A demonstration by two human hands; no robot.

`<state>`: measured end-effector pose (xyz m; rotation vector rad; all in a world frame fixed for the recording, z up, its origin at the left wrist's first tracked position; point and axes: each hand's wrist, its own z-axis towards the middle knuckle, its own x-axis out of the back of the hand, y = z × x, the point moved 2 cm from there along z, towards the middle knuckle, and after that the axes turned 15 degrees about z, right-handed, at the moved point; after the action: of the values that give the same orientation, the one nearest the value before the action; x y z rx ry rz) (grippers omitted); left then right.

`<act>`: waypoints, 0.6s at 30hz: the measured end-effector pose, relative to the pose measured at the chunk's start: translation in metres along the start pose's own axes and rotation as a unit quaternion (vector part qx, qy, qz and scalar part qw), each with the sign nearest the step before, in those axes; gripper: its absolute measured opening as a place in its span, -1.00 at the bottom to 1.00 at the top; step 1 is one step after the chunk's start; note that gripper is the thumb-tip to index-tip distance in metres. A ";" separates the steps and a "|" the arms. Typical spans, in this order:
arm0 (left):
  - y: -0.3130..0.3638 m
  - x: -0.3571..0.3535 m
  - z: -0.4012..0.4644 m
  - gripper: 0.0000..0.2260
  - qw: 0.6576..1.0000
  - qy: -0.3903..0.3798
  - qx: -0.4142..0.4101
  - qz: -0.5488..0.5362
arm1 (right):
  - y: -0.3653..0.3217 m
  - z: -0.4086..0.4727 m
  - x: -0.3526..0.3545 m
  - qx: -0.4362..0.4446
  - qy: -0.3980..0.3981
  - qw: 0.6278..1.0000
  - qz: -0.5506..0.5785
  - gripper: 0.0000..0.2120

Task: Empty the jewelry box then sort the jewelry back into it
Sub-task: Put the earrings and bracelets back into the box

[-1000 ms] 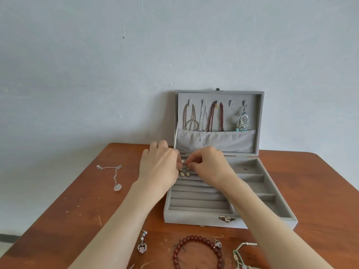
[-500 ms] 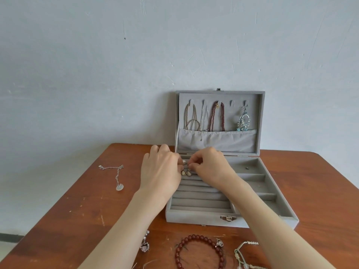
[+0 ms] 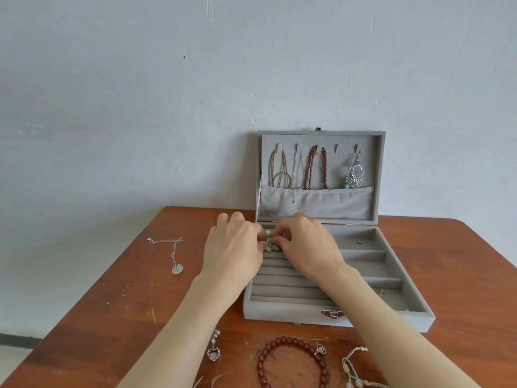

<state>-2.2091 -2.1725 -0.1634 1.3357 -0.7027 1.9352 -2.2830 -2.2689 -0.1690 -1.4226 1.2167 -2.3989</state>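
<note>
At the left of the wooden table (image 3: 84,317) a thin silver chain with a pale round pendant (image 3: 173,254) lies loose on the bare wood, well apart from everything else. Nearer the front edge, a drop earring with a pinkish stone (image 3: 214,349) lies beside the left forearm. The left hand (image 3: 235,247) reaches over the back left corner of the open grey jewelry box (image 3: 330,309), its fingers curled inward and pinching at a small cluster of earrings (image 3: 270,243) held over the rearmost padded rolls. The right hand (image 3: 305,245) meets it from the other side, fingers bent and tips pinched on the same little cluster, so the two hands touch around it; how many pieces are in the cluster is too small to tell. In front of the box a dark red bead bracelet (image 3: 291,362) lies on the table, and just right of it a pale cord bracelet (image 3: 355,365). The box's lid (image 3: 321,134) stands upright against the wall, with a beige cord necklace, a fine silver chain, a dark red bead necklace (image 3: 316,172) and a silver-and-turquoise dangle earring (image 3: 354,175) hanging from its hooks above a fabric pocket. A tiny dark item (image 3: 360,242) sits in the rear right compartment.
</note>
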 end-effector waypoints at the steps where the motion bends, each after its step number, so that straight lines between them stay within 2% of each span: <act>1: -0.001 0.000 0.000 -0.77 1.000 -0.003 -0.005 -0.003 | 0.000 -0.001 0.000 0.002 -0.003 1.000 -0.002 -0.85; 7: -0.018 0.014 -0.011 -0.76 0.996 0.048 -0.036 -0.065 | -0.006 -0.018 0.009 0.035 0.014 0.999 0.030 -0.82; 10: -0.037 0.020 -0.031 -0.77 0.992 0.056 -0.067 -0.093 | -0.019 -0.034 0.009 0.082 0.025 0.995 0.048 -0.81; 12: -0.056 0.021 -0.046 -0.81 0.990 0.042 -0.063 -0.122 | -0.032 -0.045 0.006 0.114 0.007 0.990 0.086 -0.82; 15: -0.083 0.021 -0.068 -0.83 0.980 0.029 -0.013 -0.198 | -0.050 -0.058 -0.007 0.146 -0.044 0.983 0.107 -0.81; 18: -0.093 0.016 -0.086 -0.79 0.974 -0.048 0.001 -0.220 | -0.059 -0.065 -0.022 0.155 -0.093 0.982 0.061 -0.81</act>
<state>-2.1908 -2.0469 -0.1713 1.4520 -0.4036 1.5258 -2.3039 -2.1811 -0.1609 -1.3923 0.8201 -2.1967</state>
